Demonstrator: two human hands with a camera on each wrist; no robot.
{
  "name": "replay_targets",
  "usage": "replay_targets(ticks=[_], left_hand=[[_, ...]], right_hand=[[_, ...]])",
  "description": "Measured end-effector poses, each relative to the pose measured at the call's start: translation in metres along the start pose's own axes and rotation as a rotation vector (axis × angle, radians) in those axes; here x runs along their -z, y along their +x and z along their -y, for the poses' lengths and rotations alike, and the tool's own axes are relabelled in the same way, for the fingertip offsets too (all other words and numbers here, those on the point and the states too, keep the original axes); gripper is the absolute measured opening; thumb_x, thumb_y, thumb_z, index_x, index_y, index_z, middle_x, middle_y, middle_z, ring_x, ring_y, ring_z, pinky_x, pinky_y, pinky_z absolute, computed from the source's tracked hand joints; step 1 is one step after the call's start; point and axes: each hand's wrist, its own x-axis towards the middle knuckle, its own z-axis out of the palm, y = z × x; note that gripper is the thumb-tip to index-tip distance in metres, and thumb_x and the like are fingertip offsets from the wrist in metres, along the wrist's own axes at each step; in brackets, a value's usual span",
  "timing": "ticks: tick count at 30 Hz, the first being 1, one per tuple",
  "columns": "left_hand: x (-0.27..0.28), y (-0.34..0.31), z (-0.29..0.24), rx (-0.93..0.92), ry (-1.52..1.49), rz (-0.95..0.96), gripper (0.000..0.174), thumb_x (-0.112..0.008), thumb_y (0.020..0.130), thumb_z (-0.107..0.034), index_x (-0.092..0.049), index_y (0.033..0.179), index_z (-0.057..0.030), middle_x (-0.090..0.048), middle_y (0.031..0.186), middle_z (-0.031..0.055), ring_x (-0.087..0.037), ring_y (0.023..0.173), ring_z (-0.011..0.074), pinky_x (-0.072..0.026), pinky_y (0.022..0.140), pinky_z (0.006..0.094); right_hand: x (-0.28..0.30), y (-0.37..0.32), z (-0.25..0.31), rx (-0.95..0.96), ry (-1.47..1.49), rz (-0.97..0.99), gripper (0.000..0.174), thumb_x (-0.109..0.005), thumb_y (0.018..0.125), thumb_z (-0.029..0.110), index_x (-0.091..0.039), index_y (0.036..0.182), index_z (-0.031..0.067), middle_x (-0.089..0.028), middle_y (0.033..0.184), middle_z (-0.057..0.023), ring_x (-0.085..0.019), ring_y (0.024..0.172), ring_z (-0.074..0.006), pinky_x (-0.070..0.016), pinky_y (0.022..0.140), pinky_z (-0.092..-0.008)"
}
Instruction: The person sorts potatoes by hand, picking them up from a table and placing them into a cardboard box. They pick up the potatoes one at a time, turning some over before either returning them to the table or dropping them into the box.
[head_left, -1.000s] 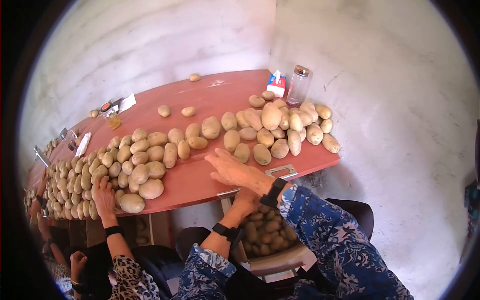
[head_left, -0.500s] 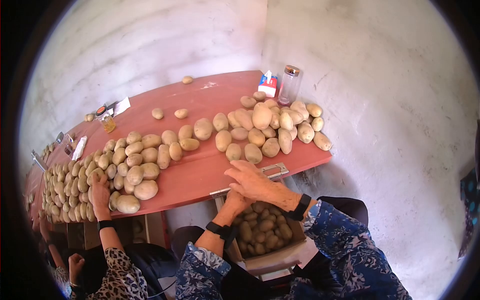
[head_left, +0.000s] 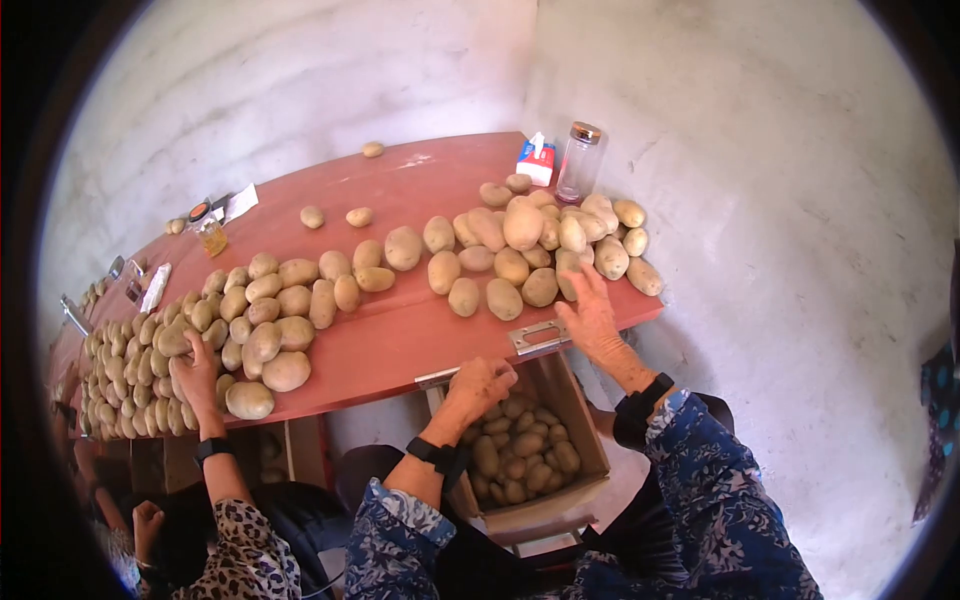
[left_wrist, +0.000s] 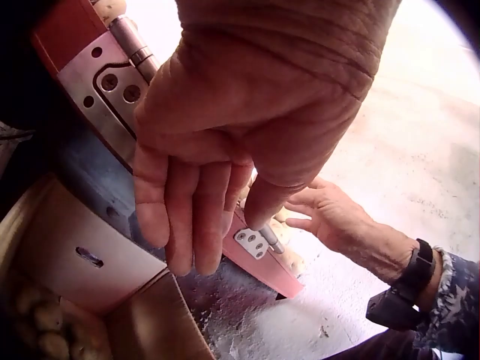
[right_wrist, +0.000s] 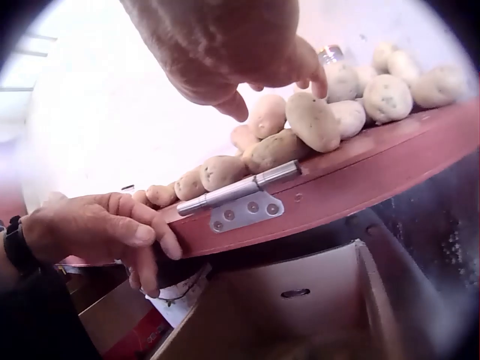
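In the head view the right hand (head_left: 597,325) reaches over the table edge, its fingertips at a potato (head_left: 570,272) at the front of the right-hand heap. The right wrist view has this hand (right_wrist: 240,67) just above a potato (right_wrist: 313,121), fingers spread, with no grip seen. The left hand (head_left: 478,385) is at the table's front edge beside a metal hinge, over the cardboard box (head_left: 590,470) of potatoes. Seen from the left wrist, its fingers (left_wrist: 180,217) hang loosely bent and hold nothing.
Rows of potatoes (head_left: 264,310) cover the left of the red table (head_left: 400,340), where another person's hand (head_left: 197,375) grips a potato. A glass jar (head_left: 580,163) and a tissue pack (head_left: 537,163) stand at the back right. A second hinge (head_left: 540,337) lies along the front edge.
The right hand has moved from above the left hand rightward and forward to the potato heap. My left hand stays near the table edge, now uncovered. The neighbour's hand has lifted a potato slightly.
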Motion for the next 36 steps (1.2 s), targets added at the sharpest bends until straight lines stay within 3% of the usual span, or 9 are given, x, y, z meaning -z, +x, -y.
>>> replay_targets(ticks=[4, 8, 11, 14, 23, 25, 31, 33, 36], left_hand=[[0.001, -0.002, -0.002, 0.003, 0.004, -0.017, 0.023, -0.061, 0.084, -0.020, -0.069, 0.091, 0.0002, -0.068, 0.069, 0.0113, -0.069, 0.065, 0.0190, -0.0517, 0.063, 0.0308], [-0.001, -0.001, -0.001, 0.011, 0.014, -0.021, 0.024, -0.059, 0.085, -0.020, -0.069, 0.091, 0.0008, -0.068, 0.072, 0.0123, -0.069, 0.066, 0.0188, -0.0516, 0.065, 0.0311], [0.000, -0.002, -0.005, 0.050, -0.003, -0.011, 0.024, -0.060, 0.083, -0.026, -0.071, 0.090, -0.0050, -0.067, 0.069, 0.0116, -0.067, 0.073, 0.0273, -0.0513, 0.073, 0.0398], [-0.002, 0.000, 0.001, -0.050, 0.076, -0.038, 0.024, -0.058, 0.084, -0.021, -0.068, 0.089, 0.0006, -0.067, 0.070, 0.0140, -0.069, 0.063, 0.0214, -0.0521, 0.065, 0.0339], [-0.002, -0.002, -0.001, -0.044, 0.070, -0.076, 0.023, -0.057, 0.083, -0.019, -0.069, 0.086, -0.0005, -0.066, 0.065, 0.0132, -0.068, 0.063, 0.0235, -0.0520, 0.066, 0.0362], [-0.003, -0.001, 0.000, -0.036, 0.076, -0.078, 0.022, -0.057, 0.083, -0.019, -0.070, 0.086, -0.0009, -0.066, 0.065, 0.0129, -0.068, 0.063, 0.0235, -0.0520, 0.066, 0.0365], [-0.004, 0.000, 0.002, -0.049, 0.113, -0.076, 0.021, -0.058, 0.083, -0.019, -0.070, 0.086, -0.0022, -0.067, 0.064, 0.0113, -0.067, 0.063, 0.0237, -0.0521, 0.067, 0.0374], [-0.004, 0.000, 0.001, -0.042, 0.113, -0.079, 0.021, -0.058, 0.083, -0.019, -0.070, 0.086, -0.0023, -0.067, 0.064, 0.0110, -0.067, 0.063, 0.0237, -0.0520, 0.066, 0.0375], [-0.003, 0.000, -0.001, -0.030, 0.095, -0.088, 0.021, -0.058, 0.083, -0.021, -0.070, 0.085, -0.0029, -0.067, 0.064, 0.0107, -0.067, 0.064, 0.0238, -0.0518, 0.067, 0.0374]], right_hand=[[-0.007, 0.011, -0.023, -0.084, 0.064, -0.022, 0.065, -0.068, 0.077, 0.014, -0.042, 0.136, 0.0101, -0.037, 0.141, -0.0253, -0.037, 0.129, -0.0434, -0.0341, 0.108, -0.0468], [-0.009, 0.024, -0.030, -0.187, 0.128, 0.028, 0.067, -0.067, 0.077, 0.014, -0.038, 0.138, 0.0091, -0.045, 0.134, -0.0252, -0.044, 0.125, -0.0418, -0.0377, 0.104, -0.0458], [-0.014, 0.029, -0.035, -0.175, 0.090, 0.027, 0.068, -0.067, 0.078, 0.014, -0.037, 0.139, 0.0093, -0.049, 0.130, -0.0253, -0.047, 0.121, -0.0414, -0.0395, 0.102, -0.0462], [-0.018, 0.032, -0.038, -0.160, 0.055, 0.045, 0.067, -0.067, 0.078, 0.013, -0.037, 0.139, 0.0101, -0.050, 0.129, -0.0253, -0.048, 0.120, -0.0412, -0.0402, 0.101, -0.0465], [-0.020, 0.033, -0.037, -0.199, 0.078, 0.029, 0.075, -0.066, 0.077, 0.012, -0.030, 0.143, 0.0100, -0.050, 0.129, -0.0252, -0.050, 0.119, -0.0411, -0.0414, 0.099, -0.0461], [-0.012, 0.032, -0.032, -0.236, 0.121, 0.045, 0.075, -0.066, 0.076, 0.013, -0.032, 0.143, 0.0093, -0.051, 0.129, -0.0252, -0.050, 0.118, -0.0411, -0.0416, 0.099, -0.0454], [0.008, 0.032, 0.023, -0.035, 0.355, -0.009, 0.064, -0.060, 0.077, 0.021, -0.043, 0.136, 0.0069, -0.057, 0.119, -0.0245, -0.057, 0.106, -0.0353, -0.0448, 0.093, -0.0417], [0.021, 0.033, 0.059, -0.139, 0.412, 0.205, 0.060, -0.060, 0.076, 0.020, -0.045, 0.133, 0.0072, -0.059, 0.104, -0.0160, -0.059, 0.086, -0.0232, -0.0494, 0.077, -0.0339], [0.021, 0.036, 0.092, -0.127, 0.475, 0.365, 0.062, -0.061, 0.075, 0.027, -0.045, 0.132, 0.0071, -0.061, 0.100, -0.0201, -0.060, 0.089, -0.0287, -0.0482, 0.080, -0.0388]])
